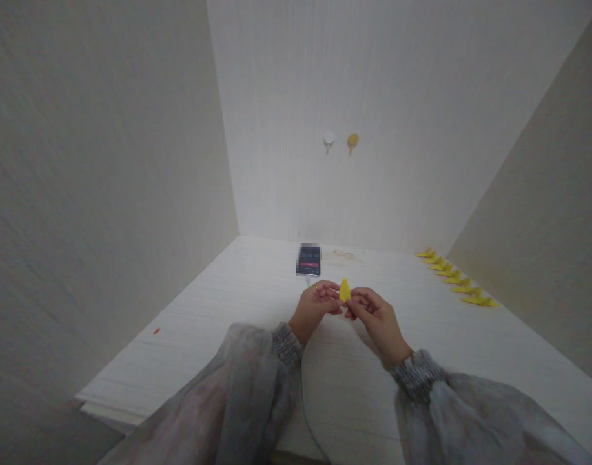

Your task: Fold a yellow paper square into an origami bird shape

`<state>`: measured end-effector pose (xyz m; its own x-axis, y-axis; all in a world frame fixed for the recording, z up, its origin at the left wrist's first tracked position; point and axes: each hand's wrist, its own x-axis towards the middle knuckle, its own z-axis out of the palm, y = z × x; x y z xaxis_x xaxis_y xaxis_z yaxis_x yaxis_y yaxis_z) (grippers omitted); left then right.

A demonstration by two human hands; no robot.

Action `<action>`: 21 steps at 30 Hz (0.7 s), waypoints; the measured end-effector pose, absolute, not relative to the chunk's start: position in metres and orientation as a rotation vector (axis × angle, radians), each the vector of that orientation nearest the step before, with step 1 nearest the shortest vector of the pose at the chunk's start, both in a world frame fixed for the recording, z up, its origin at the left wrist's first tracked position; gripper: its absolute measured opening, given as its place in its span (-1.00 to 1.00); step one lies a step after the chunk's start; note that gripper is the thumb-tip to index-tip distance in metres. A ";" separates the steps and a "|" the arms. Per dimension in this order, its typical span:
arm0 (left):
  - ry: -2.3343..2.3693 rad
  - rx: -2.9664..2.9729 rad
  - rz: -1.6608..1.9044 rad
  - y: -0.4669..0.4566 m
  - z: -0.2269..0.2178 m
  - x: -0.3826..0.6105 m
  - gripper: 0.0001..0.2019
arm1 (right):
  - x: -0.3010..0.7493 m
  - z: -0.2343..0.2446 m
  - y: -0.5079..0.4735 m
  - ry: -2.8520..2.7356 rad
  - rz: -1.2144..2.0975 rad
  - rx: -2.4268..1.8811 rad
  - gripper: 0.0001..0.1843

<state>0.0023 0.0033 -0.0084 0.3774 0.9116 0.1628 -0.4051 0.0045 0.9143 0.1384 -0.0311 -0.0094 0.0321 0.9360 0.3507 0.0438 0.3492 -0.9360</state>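
Observation:
Between my two hands, above the white table, is a small folded piece of yellow paper point(345, 290), narrow and pointed at its top. My left hand point(321, 302) pinches its left edge with thumb and fingers. From the other side, my right hand point(374, 314) grips the lower right edge the same way. Along the table's right side stands a row of several yellow folded-paper figures point(454, 278), with wing-like points. The fingertips cover parts of the paper's lower sides.
A phone point(310, 260) lies behind my hands, a cable point(305, 400) running toward me. An orange-red scrap point(157, 330) lies on the white table point(218, 290) at left. Pale walls enclose three sides; a white hook point(329, 139) and a gold hook point(352, 141) hang on the back one.

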 end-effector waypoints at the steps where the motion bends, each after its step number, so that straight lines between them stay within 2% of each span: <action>1: 0.561 1.140 1.128 0.003 -0.008 0.002 -0.65 | 0.138 -0.009 -0.031 -1.353 0.901 -0.988 -0.75; 6: 0.539 1.174 1.094 0.001 -0.007 0.001 -0.64 | 0.139 -0.008 -0.031 -1.329 0.930 -0.983 -0.77; 21: 0.572 1.182 1.108 -0.001 -0.008 0.002 -0.79 | 0.139 -0.008 -0.033 -1.335 0.963 -0.910 -0.89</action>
<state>0.0020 -0.0007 -0.0080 0.3964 0.9004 0.1793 -0.3751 -0.0195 0.9268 0.1394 -0.0334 -0.0085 0.0003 0.9357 0.3527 -0.0399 0.3525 -0.9350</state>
